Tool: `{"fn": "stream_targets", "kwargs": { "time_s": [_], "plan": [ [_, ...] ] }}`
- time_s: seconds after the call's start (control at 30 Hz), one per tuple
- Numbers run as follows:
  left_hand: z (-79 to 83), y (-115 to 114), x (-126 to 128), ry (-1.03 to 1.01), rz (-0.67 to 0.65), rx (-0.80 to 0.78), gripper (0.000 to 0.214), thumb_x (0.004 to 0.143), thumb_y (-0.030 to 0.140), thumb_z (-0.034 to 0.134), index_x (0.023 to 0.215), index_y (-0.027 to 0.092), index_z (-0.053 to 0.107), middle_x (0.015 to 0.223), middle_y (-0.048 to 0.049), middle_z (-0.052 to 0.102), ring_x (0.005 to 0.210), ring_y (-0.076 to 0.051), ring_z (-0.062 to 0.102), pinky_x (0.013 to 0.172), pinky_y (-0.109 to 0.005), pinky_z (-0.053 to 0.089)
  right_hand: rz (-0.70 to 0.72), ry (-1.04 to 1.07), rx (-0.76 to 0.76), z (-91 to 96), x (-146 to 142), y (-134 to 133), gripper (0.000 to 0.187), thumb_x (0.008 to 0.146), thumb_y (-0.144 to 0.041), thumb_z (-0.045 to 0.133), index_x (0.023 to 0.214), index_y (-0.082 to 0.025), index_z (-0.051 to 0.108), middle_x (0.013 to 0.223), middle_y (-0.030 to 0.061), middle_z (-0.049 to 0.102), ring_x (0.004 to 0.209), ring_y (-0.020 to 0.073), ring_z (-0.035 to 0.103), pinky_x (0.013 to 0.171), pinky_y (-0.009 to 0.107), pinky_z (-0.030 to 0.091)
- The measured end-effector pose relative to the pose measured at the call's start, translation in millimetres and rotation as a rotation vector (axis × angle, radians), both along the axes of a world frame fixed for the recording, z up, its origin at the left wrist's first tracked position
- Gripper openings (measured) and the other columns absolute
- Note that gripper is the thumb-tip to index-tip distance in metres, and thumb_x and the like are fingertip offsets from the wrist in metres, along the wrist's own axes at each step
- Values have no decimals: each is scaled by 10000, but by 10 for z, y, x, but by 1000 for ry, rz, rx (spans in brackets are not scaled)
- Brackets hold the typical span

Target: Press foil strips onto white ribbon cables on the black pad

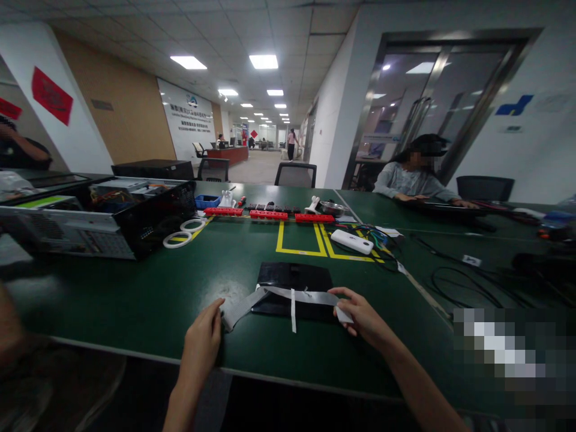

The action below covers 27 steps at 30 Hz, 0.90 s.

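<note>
A grey flat ribbon cable [315, 296] stretches with a bend across a black panel-like piece [294, 276] lying on the green table. My right hand [360, 315] pinches the cable's right end between thumb and fingers, and a pale flap [344, 314] sticks out below them. At the cable's lower left end is my left hand [204, 336], its fingers drawn together against that end; the contact is partly hidden. A narrow white strip [294, 312] hangs across the middle of the cable, over the panel's front edge.
An opened computer case [112, 210] stands at the left, with two white rings [177, 239] beside it. Red strips [269, 215] line the back, near yellow tape outlines [301, 252]. A white box-shaped device [351, 242] and loose cables [468, 288] lie rightward. A person [416, 174] sits across.
</note>
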<state>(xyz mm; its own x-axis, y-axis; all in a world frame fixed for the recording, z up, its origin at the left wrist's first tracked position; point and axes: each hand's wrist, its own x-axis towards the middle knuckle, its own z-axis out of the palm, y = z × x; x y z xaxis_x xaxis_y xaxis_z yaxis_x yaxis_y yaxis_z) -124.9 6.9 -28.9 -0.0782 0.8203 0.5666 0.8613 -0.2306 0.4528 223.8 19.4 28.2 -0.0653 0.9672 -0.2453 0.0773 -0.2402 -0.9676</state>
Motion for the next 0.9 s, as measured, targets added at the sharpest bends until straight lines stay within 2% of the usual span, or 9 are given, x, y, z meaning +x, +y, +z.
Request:
{"fn": "stream_targets", "kwargs": {
  "time_s": [0.1, 0.2, 0.27, 0.33, 0.53, 0.6, 0.7, 0.8, 0.9],
  "plan": [
    [169, -49, 173, 45, -33, 104, 319, 891, 221, 370, 1107, 166, 598, 1092, -98, 675, 1026, -236, 625, 947, -433, 444, 12, -29, 26, -11, -5, -1, 413, 728, -252, 511, 1124, -152, 448, 638, -26, 540, 405, 61, 425, 292, 124, 294],
    [365, -68, 457, 171, -191, 151, 323, 903, 188, 376, 1157, 172, 575, 1148, -86, 654, 1097, -210, 582, 1032, -448, 353, 23, -60, 40, -6, -10, 5, 394, 751, -258, 495, 1127, -150, 450, 642, -25, 534, 407, 61, 428, 294, 126, 298],
    [460, -42, 652, 286, -257, 81, 334, 903, 205, 409, 1206, 197, 552, 1226, -70, 612, 1173, -230, 522, 1043, -493, 319, 25, -76, 40, 9, -17, 4, 393, 760, -253, 489, 1137, -150, 451, 652, -21, 535, 413, 62, 434, 297, 128, 301],
    [499, 12, 806, 363, -234, -23, 353, 898, 269, 454, 1238, 215, 535, 1301, -75, 552, 1226, -285, 462, 997, -538, 355, 22, -83, 38, 28, -24, -1, 395, 763, -241, 486, 1145, -147, 454, 662, -17, 537, 416, 62, 435, 299, 128, 302],
    [390, 106, 977, 442, -198, -230, 482, 875, 434, 486, 1287, 186, 499, 1376, -121, 465, 1255, -348, 407, 885, -479, 469, 22, -104, 41, 38, -15, -10, 406, 775, -242, 486, 1168, -144, 455, 686, -6, 553, 422, 64, 450, 301, 132, 311],
    [361, 83, 1002, 458, -192, -229, 501, 876, 466, 467, 1293, 190, 492, 1376, -131, 462, 1261, -375, 388, 914, -562, 417, 25, -115, 47, 24, -8, -6, 404, 778, -246, 488, 1169, -147, 457, 690, -5, 556, 421, 66, 454, 299, 134, 314],
    [347, 47, 1063, 471, -226, -162, 530, 885, 490, 428, 1309, 174, 468, 1380, -140, 453, 1291, -379, 340, 992, -660, 248, 35, -125, 57, 0, -1, 0, 405, 782, -252, 492, 1172, -149, 457, 694, -5, 558, 422, 69, 458, 303, 141, 324],
    [331, 41, 1150, 458, -361, -93, 583, 892, 519, 386, 1357, 168, 394, 1404, -121, 427, 1327, -320, 297, 1058, -605, 181, 34, -137, 66, -15, -1, 1, 416, 771, -266, 509, 1168, -153, 462, 689, -9, 558, 417, 68, 452, 305, 146, 327],
    [289, 48, 1231, 446, -452, -106, 642, 890, 564, 329, 1385, 154, 341, 1414, -120, 413, 1333, -299, 293, 1074, -578, 174, 28, -155, 75, -21, -5, 2, 425, 759, -291, 519, 1159, -156, 471, 679, -15, 555, 407, 64, 444, 305, 146, 324]
  ]
}}
